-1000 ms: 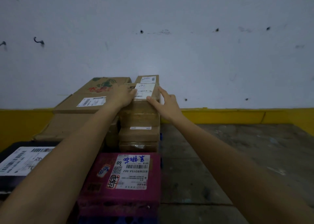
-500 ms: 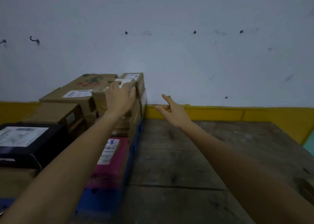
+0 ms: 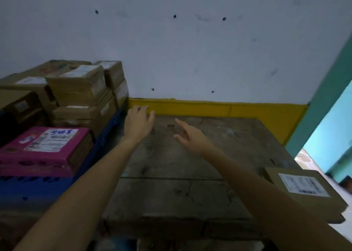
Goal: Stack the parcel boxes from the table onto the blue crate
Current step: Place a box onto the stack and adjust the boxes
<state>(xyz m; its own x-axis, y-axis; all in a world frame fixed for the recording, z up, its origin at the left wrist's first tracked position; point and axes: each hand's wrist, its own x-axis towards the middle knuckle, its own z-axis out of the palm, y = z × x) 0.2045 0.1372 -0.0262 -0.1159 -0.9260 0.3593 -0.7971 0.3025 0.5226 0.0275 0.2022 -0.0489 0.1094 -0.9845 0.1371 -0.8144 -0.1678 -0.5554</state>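
Both hands have come off the stack since half a second ago, when the left one lay on the topmost small carton, and the view has swung to the right. Now the left hand (image 3: 138, 124) hovers over the far left part of the worn, dark wooden table (image 3: 171, 193), just beside the rim of the blue plastic crate (image 3: 28, 188); its fingers bend loosely downward and hold nothing. The right hand (image 3: 191, 137) hangs near it over the middle of the tabletop, fingers straight and spread, also empty. On the crate stand the stacked brown cardboard parcel boxes (image 3: 80, 86), several layers high and some with white labels, and in front of them lies a pink rectangular carton (image 3: 45, 151) with a white shipping label marked in blue writing. One more flat brown cardboard parcel (image 3: 304, 193) with a white printed label lies at the near right corner of the table, well apart from both hands. Behind the table rises a white painted wall (image 3: 190, 50) with a yellow band (image 3: 209, 108) along its foot, and a teal door frame (image 3: 323, 90) stands at the right.
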